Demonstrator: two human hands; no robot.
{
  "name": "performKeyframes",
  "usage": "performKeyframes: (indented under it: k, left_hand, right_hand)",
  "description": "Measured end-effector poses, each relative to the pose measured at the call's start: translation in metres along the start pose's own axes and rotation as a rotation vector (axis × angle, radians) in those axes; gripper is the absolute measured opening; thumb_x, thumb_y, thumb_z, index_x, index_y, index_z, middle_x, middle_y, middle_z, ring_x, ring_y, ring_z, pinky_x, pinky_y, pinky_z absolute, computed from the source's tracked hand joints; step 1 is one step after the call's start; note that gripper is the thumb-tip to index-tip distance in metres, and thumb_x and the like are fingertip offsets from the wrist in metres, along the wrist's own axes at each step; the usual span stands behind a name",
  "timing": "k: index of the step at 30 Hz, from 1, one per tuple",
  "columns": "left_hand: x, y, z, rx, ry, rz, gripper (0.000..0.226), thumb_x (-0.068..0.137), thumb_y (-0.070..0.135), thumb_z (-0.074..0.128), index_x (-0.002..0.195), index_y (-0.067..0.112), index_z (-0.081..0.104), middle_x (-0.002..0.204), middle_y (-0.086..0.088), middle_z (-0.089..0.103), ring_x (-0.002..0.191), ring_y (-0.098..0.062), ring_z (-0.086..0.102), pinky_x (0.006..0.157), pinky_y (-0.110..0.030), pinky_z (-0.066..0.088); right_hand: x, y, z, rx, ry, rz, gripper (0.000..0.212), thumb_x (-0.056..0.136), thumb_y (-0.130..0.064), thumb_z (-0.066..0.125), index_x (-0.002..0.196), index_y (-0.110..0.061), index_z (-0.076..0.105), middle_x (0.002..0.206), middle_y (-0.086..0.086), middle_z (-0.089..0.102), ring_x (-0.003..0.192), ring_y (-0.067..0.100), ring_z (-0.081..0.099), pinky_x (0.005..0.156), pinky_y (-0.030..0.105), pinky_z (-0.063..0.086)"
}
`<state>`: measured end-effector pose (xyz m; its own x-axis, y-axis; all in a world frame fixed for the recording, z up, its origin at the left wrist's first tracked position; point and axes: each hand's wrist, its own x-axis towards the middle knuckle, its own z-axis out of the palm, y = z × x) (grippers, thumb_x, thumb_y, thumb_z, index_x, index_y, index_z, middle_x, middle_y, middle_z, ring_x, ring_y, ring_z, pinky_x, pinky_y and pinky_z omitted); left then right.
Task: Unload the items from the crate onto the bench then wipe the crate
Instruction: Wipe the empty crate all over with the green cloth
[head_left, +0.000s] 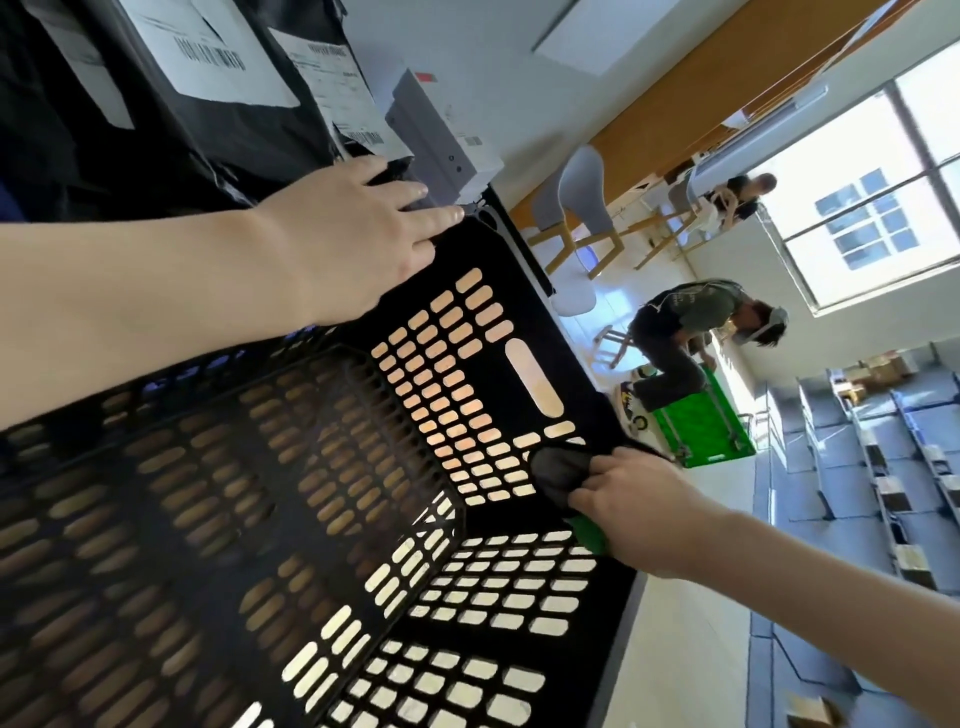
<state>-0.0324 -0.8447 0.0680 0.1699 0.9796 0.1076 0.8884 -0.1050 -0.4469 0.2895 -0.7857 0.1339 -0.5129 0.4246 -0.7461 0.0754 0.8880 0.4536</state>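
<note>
Right hand (626, 512) grips a bunched dark cloth (558, 475) against the end wall of the black slotted crate (208, 519), left hand (358, 228) lies flat, fingers straight, on its far rim, black labelled mailer bags (156, 135) and grey box (436, 135) sit just beyond.

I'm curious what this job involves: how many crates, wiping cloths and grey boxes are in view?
Crates: 2 (black crate, green crate)
Cloths: 1 (dark cloth, held by the right hand)
Grey boxes: 1 (grey box)
Total: 4
</note>
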Motion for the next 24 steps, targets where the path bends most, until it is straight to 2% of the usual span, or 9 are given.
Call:
performKeyframes:
  k: [3, 7, 12, 16, 18, 21, 24]
  left_hand:
    - [0.000, 0.000, 0.000, -0.018, -0.017, 0.004, 0.057, 0.100, 0.036, 0.040, 0.152, 0.020, 0.023, 0.165, -0.005, -0.009, 0.151, -0.026, 0.014, 0.119, -0.047, 0.021]
    - [0.002, 0.000, 0.000, -0.049, -0.029, 0.008, 0.058, 0.100, 0.033, 0.043, 0.153, 0.020, 0.024, 0.165, -0.005, -0.009, 0.151, -0.027, 0.012, 0.119, -0.048, 0.020]
    - [0.003, 0.000, 0.001, -0.035, -0.043, 0.015, 0.057, 0.100, 0.031, 0.043, 0.153, 0.020, 0.025, 0.165, -0.006, -0.008, 0.151, -0.028, 0.013, 0.119, -0.049, 0.021]
    - [0.003, 0.000, 0.000, -0.013, -0.042, 0.023, 0.057, 0.101, 0.033, 0.040, 0.153, 0.020, 0.022, 0.165, -0.006, -0.010, 0.151, -0.028, 0.013, 0.119, -0.048, 0.020]
    - [0.002, -0.001, 0.002, 0.005, -0.034, 0.017, 0.056, 0.101, 0.034, 0.037, 0.153, 0.021, 0.021, 0.165, -0.005, -0.010, 0.151, -0.027, 0.013, 0.120, -0.047, 0.017]
    - [0.000, 0.000, 0.002, 0.028, -0.021, 0.016, 0.056, 0.101, 0.038, 0.036, 0.152, 0.021, 0.022, 0.165, -0.006, -0.010, 0.150, -0.026, 0.015, 0.120, -0.046, 0.016]
    - [-0.002, 0.000, 0.000, 0.028, -0.011, 0.012, 0.059, 0.099, 0.042, 0.039, 0.152, 0.021, 0.023, 0.165, -0.005, -0.011, 0.150, -0.025, 0.015, 0.119, -0.046, 0.020]
  right_hand:
    - [0.046, -0.021, 0.014, -0.034, -0.112, -0.078, 0.030, 0.094, -0.030, 0.041, 0.113, -0.017, 0.061, 0.108, 0.001, 0.066, 0.107, 0.024, 0.053, 0.094, 0.035, 0.039]
    - [0.108, -0.046, 0.033, -0.086, -0.264, -0.103, 0.039, 0.098, -0.039, 0.038, 0.115, -0.013, 0.061, 0.108, 0.008, 0.065, 0.102, 0.029, 0.059, 0.086, 0.036, 0.047]
    - [0.153, -0.075, 0.056, -0.143, -0.343, -0.126, 0.036, 0.099, -0.031, 0.039, 0.125, -0.012, 0.056, 0.119, 0.007, 0.062, 0.112, 0.028, 0.056, 0.089, 0.034, 0.041]
    - [0.148, -0.074, 0.051, -0.171, -0.345, -0.108, 0.040, 0.099, -0.030, 0.038, 0.130, -0.009, 0.051, 0.120, 0.007, 0.061, 0.115, 0.027, 0.055, 0.099, 0.036, 0.038]
    - [0.130, -0.064, 0.041, -0.117, -0.310, -0.080, 0.040, 0.099, -0.036, 0.037, 0.122, -0.011, 0.057, 0.116, 0.005, 0.062, 0.113, 0.025, 0.054, 0.101, 0.037, 0.035]
    - [0.088, -0.044, 0.022, -0.037, -0.230, -0.038, 0.040, 0.097, -0.041, 0.036, 0.110, -0.014, 0.062, 0.107, 0.006, 0.065, 0.104, 0.026, 0.057, 0.094, 0.037, 0.038]
    - [0.040, -0.020, 0.003, 0.015, -0.166, 0.023, 0.034, 0.095, -0.038, 0.038, 0.106, -0.016, 0.062, 0.098, 0.006, 0.065, 0.097, 0.026, 0.060, 0.090, 0.037, 0.042]
